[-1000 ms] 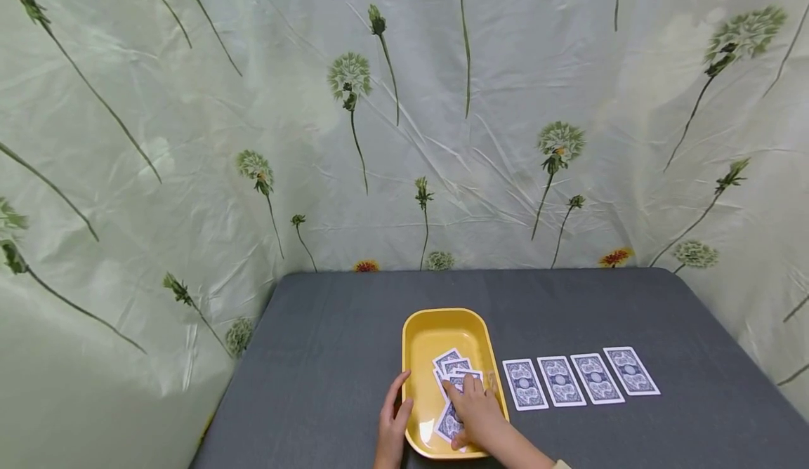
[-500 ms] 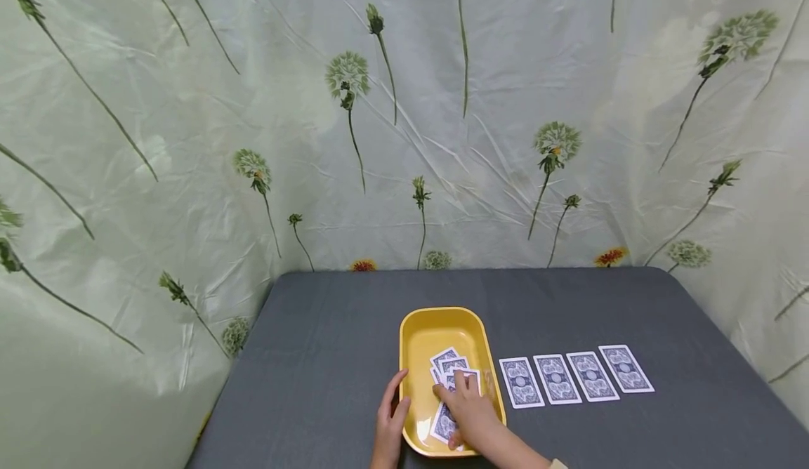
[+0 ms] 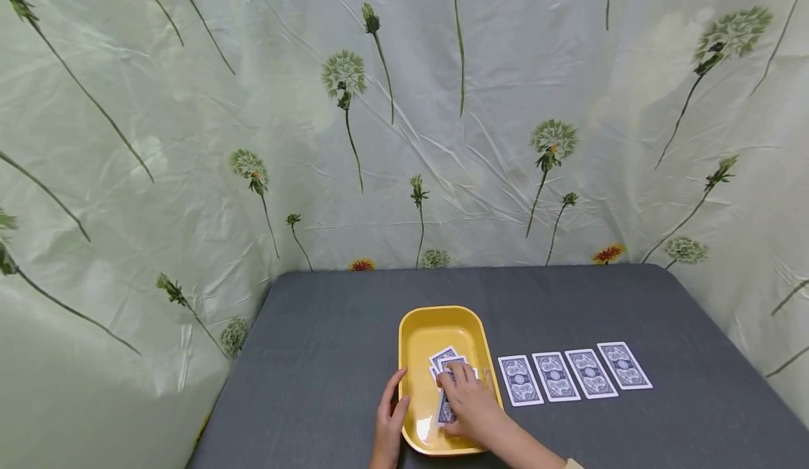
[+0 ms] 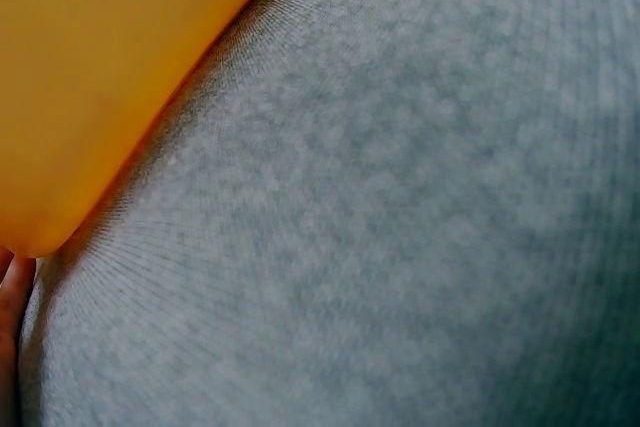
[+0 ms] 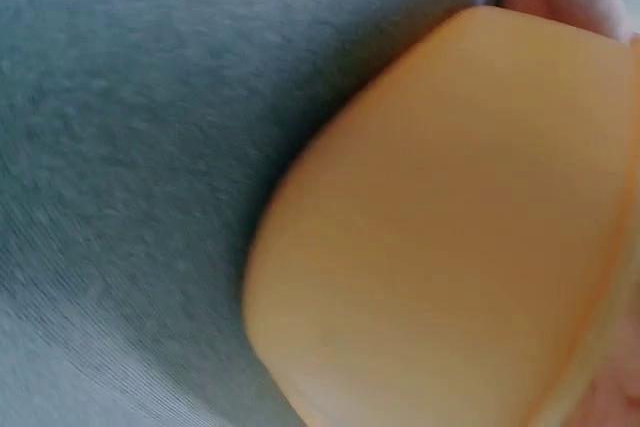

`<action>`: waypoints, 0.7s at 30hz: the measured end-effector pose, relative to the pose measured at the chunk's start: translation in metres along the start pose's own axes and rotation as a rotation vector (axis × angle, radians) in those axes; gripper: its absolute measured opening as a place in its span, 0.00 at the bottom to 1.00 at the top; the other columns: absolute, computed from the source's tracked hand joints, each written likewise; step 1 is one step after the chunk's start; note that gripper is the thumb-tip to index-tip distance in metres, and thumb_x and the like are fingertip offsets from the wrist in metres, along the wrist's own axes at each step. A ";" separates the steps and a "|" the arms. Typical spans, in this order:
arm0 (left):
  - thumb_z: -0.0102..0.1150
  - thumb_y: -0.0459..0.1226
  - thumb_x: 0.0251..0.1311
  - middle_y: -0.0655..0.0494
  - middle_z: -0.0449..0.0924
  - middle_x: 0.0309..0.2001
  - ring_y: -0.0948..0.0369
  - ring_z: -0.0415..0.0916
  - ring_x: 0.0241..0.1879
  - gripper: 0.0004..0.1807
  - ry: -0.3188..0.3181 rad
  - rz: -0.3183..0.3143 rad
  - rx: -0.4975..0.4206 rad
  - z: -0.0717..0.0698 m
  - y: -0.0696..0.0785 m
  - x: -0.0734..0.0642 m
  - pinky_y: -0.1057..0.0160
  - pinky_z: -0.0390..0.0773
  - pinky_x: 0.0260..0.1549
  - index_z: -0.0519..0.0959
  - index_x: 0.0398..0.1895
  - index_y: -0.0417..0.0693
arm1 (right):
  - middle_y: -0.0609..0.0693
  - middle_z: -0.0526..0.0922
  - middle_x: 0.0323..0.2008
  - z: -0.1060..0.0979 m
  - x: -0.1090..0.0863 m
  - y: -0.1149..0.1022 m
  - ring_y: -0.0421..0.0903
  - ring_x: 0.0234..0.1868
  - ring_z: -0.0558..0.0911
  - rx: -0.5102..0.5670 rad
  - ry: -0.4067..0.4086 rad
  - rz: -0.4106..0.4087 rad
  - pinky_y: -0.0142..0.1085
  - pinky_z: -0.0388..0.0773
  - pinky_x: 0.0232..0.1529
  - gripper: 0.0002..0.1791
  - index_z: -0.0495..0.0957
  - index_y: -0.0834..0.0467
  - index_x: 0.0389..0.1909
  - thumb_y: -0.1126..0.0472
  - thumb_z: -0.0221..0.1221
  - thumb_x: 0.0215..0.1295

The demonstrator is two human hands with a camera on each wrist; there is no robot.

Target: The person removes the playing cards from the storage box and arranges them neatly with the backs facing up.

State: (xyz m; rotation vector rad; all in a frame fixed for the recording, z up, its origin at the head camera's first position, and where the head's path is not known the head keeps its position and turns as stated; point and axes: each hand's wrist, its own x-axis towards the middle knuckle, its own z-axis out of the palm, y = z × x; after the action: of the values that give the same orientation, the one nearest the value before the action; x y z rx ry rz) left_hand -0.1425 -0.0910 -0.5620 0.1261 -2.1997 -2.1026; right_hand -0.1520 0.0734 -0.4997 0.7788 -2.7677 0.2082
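A yellow tray (image 3: 417,342) holds several face-down playing cards (image 3: 442,357) with blue patterned backs, overlapping in its middle. My right hand (image 3: 474,406) reaches into the tray over its right wall. Its fingers and thumb hold a playing card (image 3: 445,411) by its far and near ends; the hand covers most of that card. My left hand (image 3: 387,423) rests against the tray's left wall, thumb and fingers touching the rim. In the left wrist view only the tray wall (image 4: 110,77) and a bit of hand show. The right wrist view shows the tray's outside (image 5: 430,237), not the card.
To the right of the tray a row of several face-down playing cards (image 3: 556,376) lies on the dark grey table (image 3: 329,371). Behind the table hangs a pale cloth (image 3: 404,139) printed with dandelions.
My right hand has drawn its fingers and thumb in on the near card, which has shifted slightly away from me and turned straighter. The left hand stays at the tray's left wall.
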 end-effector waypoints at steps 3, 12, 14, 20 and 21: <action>0.48 0.36 0.62 0.48 0.63 0.64 0.84 0.56 0.57 0.22 -0.002 0.015 -0.022 -0.001 -0.001 0.000 0.84 0.53 0.54 0.67 0.60 0.49 | 0.58 0.71 0.47 -0.004 0.003 0.002 0.54 0.48 0.72 -0.010 0.046 0.004 0.49 0.75 0.36 0.37 0.69 0.55 0.39 0.44 0.72 0.25; 0.49 0.37 0.61 0.51 0.63 0.64 0.81 0.56 0.58 0.22 0.008 -0.015 -0.018 0.001 0.000 0.000 0.83 0.53 0.54 0.68 0.60 0.52 | 0.61 0.66 0.57 -0.046 0.007 0.044 0.58 0.56 0.69 0.112 0.092 0.013 0.49 0.72 0.51 0.42 0.68 0.58 0.53 0.52 0.71 0.31; 0.49 0.38 0.61 0.52 0.63 0.65 0.78 0.57 0.59 0.22 0.018 -0.042 -0.010 0.001 0.001 0.001 0.83 0.53 0.54 0.68 0.60 0.54 | 0.60 0.65 0.59 -0.059 0.005 0.063 0.58 0.59 0.68 0.071 0.104 0.007 0.51 0.71 0.52 0.45 0.66 0.58 0.56 0.52 0.72 0.31; 0.50 0.38 0.60 0.52 0.63 0.65 0.72 0.58 0.61 0.22 0.019 -0.056 0.001 0.001 0.003 0.001 0.81 0.55 0.54 0.68 0.60 0.55 | 0.61 0.62 0.62 -0.086 -0.016 0.125 0.58 0.59 0.68 -0.074 0.002 0.064 0.56 0.67 0.52 0.56 0.53 0.59 0.65 0.53 0.73 0.32; 0.50 0.38 0.60 0.52 0.63 0.64 0.74 0.58 0.61 0.22 0.016 -0.050 -0.005 0.001 0.003 0.000 0.82 0.55 0.54 0.68 0.60 0.54 | 0.62 0.62 0.61 -0.087 -0.021 0.136 0.58 0.58 0.69 -0.085 -0.022 0.082 0.56 0.67 0.52 0.57 0.52 0.60 0.65 0.53 0.74 0.32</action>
State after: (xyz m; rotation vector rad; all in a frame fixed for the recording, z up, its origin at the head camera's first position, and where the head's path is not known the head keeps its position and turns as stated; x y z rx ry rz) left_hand -0.1431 -0.0901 -0.5593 0.1983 -2.2051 -2.1243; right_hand -0.1882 0.2170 -0.4313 0.6512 -2.8111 0.0971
